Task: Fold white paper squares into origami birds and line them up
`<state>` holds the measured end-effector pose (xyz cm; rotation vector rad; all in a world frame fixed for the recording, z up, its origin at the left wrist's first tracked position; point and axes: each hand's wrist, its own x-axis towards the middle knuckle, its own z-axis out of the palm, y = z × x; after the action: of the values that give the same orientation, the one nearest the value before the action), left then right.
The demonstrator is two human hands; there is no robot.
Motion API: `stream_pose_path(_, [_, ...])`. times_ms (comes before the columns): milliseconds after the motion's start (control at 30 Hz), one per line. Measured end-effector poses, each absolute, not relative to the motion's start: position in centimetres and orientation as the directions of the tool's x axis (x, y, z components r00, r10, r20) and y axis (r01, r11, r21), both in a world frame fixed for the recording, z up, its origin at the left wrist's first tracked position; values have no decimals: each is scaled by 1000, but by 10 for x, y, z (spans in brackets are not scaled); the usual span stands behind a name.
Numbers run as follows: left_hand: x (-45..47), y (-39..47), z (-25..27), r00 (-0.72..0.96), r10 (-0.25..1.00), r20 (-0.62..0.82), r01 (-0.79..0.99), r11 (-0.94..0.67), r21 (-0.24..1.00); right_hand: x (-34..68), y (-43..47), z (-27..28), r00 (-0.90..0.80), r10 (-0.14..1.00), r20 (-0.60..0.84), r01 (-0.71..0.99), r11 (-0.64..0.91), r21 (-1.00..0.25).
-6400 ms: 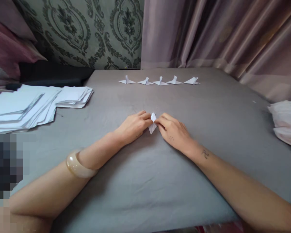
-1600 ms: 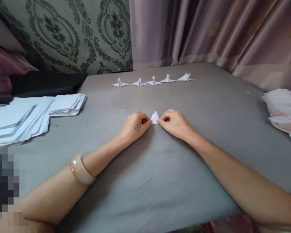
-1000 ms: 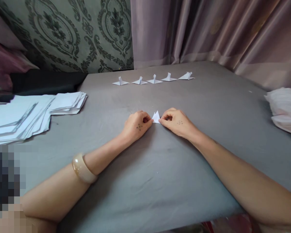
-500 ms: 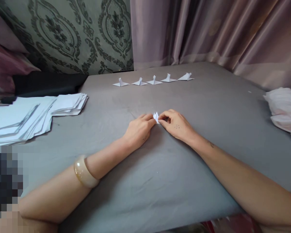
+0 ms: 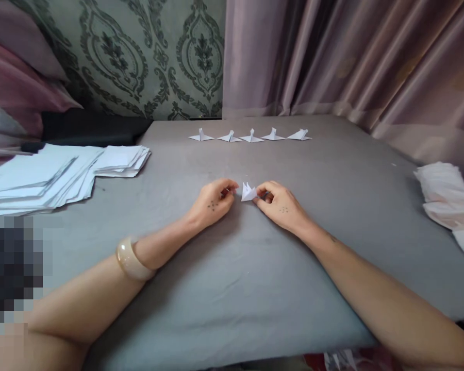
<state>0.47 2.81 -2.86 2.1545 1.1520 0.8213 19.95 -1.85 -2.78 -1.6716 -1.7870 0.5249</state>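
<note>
A small white folded paper crane (image 5: 248,193) with upright points is between my two hands, over the middle of the grey cloth. My right hand (image 5: 280,206) pinches its right edge between thumb and forefinger. To the left, my left hand (image 5: 213,202) is apart from the paper by a small gap; its fingers are loosely curved, thumb and forefinger separated, and nothing shows in them. A pale bangle (image 5: 129,259) circles the left forearm.
Several finished-looking paper cranes (image 5: 252,136) stand in a row along the far side of the grey cloth-covered table (image 5: 201,309). Stacks of white paper (image 5: 34,172) lie at the left. A white crumpled bundle (image 5: 443,193) sits at the right edge, beneath pink curtains (image 5: 263,56).
My left hand has let go of the folded paper and moved left. My right hand still pinches the paper, which now shows more fully. The camera view has shifted slightly.
</note>
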Motion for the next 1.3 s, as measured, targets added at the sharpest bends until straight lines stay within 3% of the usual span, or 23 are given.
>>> stream_pose_path(400, [5,29,-31,420,884,205,439,-395,807,187,-32,-22,-167,957,238,856,261,-447])
stream_pose_path(667, [5,23,-30,551,781,292,489,-587,645,188,-27,-22,-49,981,189,801,152,-579])
stream_pose_path(900, [4,27,-34,681,634,368,446,-757,478,186,-25,-21,-130,974,186,837,209,-507])
stream_pose_path(1300, [4,38,-37,648,692,319,523,-709,473,185,-16,-26,-101,979,176,825,181,-535])
